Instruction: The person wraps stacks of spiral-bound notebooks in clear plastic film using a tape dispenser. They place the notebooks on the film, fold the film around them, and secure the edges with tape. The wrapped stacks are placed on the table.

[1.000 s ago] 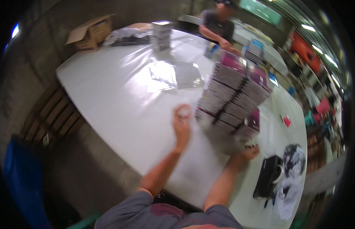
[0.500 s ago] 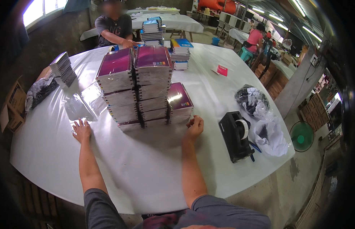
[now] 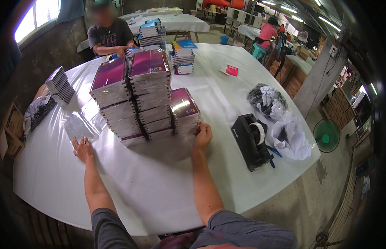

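Note:
My left hand [image 3: 82,149] rests on the white-covered table with its fingers spread, their tips at the near edge of some clear plastic sleeves [image 3: 78,125]. My right hand [image 3: 203,135] is closed, fingers curled, against the near right corner of a low stack of spiral notebooks [image 3: 184,109]. What those fingers hold, if anything, is hidden. Beside that low stack rise two taller stacks of purple-covered spiral notebooks [image 3: 149,64], wrapped in clear plastic.
Right of my right arm stand a black tape dispenser [image 3: 245,143], a blue pen-like tool [image 3: 275,152] and crumpled plastic bags [image 3: 292,139]. Another notebook stack [image 3: 60,86] leans at the left. Across the table a person [image 3: 110,35] handles notebooks near blue-covered stacks [image 3: 184,56].
The view has shifted a little. My right hand has come up against the low stack's corner. My left hand stays by the plastic sleeves. The person opposite has drawn their hands back.

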`<state>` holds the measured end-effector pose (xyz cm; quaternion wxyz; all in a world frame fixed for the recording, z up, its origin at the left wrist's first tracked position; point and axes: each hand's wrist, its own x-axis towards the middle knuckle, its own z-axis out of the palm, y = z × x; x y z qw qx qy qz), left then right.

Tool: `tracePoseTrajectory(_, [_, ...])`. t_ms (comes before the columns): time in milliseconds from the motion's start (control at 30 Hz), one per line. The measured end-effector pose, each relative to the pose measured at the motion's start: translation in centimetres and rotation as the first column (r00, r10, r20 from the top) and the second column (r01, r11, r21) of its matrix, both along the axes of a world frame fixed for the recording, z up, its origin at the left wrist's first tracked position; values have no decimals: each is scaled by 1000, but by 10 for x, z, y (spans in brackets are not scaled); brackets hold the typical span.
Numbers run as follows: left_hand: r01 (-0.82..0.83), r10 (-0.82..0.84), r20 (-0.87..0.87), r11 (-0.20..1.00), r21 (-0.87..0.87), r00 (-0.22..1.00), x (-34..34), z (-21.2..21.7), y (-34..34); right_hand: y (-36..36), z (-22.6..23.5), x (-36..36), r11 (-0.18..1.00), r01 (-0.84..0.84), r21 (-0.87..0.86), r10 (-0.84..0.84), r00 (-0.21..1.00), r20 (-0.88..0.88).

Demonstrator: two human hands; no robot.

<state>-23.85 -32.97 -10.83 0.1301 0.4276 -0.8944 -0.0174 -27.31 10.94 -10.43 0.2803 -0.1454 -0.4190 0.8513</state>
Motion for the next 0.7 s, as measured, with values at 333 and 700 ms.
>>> tracePoseTrajectory(333, [13,-14,12,993,120,1000,-1,7,13,6,-2,-3,998,7,-57,-6,1000,16])
tracePoseTrajectory(700, [-117,119,-72,993,27,990,-9,-24,-24,8,-4,-2,996,-26,-83,28,999,23])
